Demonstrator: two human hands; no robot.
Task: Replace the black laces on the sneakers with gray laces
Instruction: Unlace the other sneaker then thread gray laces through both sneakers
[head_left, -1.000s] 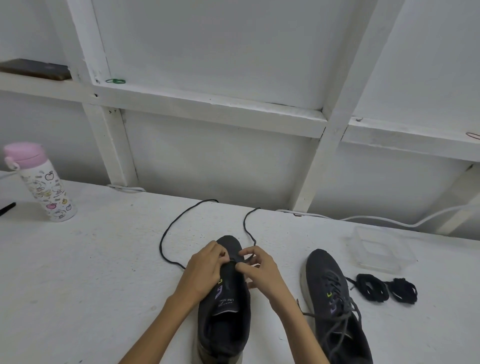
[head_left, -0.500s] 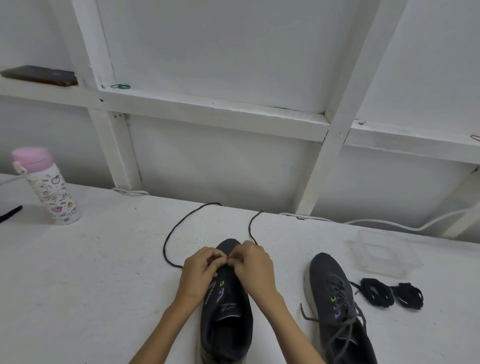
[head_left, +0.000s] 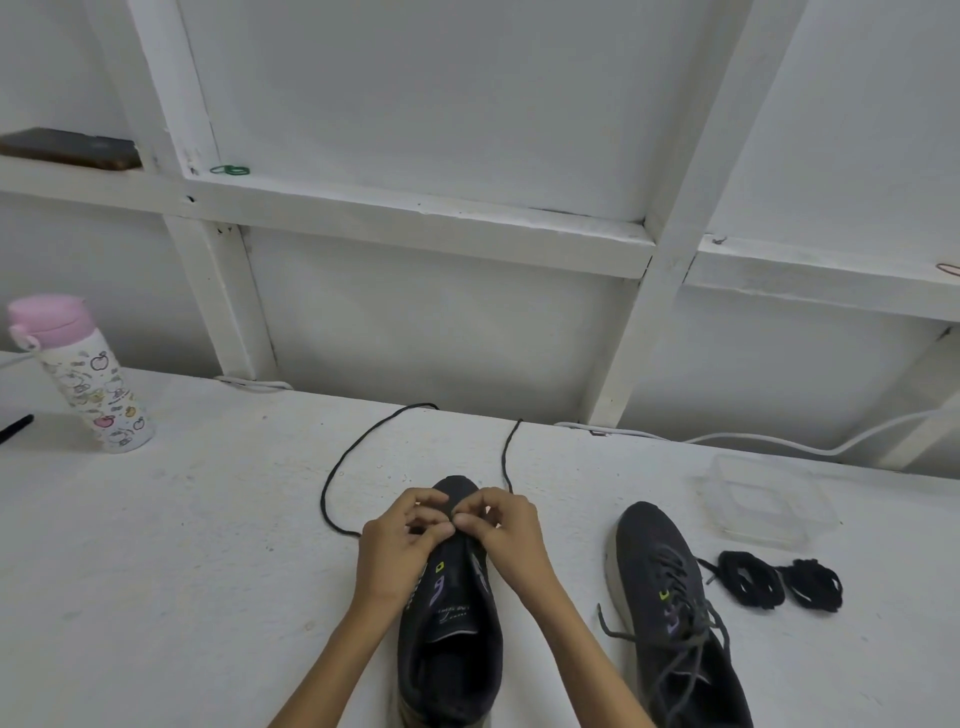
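Sneaker (head_left: 451, 618) lies lengthwise, toe toward the wall (head_left: 441, 322), hands (head_left: 397, 543) pinching its forefoot.

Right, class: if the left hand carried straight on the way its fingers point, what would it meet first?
The right hand: the left hand points across the toe end of the sneaker beneath them, where both pinch the lace, fingertips almost touching, though depth is unclear.

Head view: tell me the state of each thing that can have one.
middle sneaker: mostly unlaced, tongue exposed
lace: ends trailing past the toe, pinched near the toe eyelets
left hand: pinches lace
right hand: pinches lace
right sneaker: laced gray, untied
black laces: bundled, lying loose
bottle: upright, capped
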